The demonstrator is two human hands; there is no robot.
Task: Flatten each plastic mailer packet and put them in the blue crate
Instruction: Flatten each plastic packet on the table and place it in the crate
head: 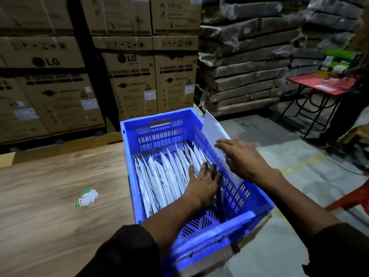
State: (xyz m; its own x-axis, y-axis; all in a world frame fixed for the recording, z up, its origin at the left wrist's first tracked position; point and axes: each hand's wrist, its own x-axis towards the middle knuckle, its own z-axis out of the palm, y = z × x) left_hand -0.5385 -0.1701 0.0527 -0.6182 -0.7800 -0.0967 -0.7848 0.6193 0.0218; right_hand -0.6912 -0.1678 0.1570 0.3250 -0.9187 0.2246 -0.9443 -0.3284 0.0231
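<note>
The blue crate [155,124] stands on the right end of a wooden table. Inside it, a row of several white plastic mailer packets [165,176] stands on edge, leaning left. My left hand [203,182] is inside the crate with its fingers spread, pressing on the right end of that row. My right hand [239,158] lies with straight fingers on one more white mailer packet [213,130], which rests over the crate's right wall with its far corner sticking up.
The wooden table [50,196] carries a small crumpled green-and-white wrapper [86,197]. Stacked cardboard boxes [127,72] and wrapped bundles [247,56] fill the back. A red table [319,86] with a person beside it stands at the far right; a red stool [355,196] is nearby.
</note>
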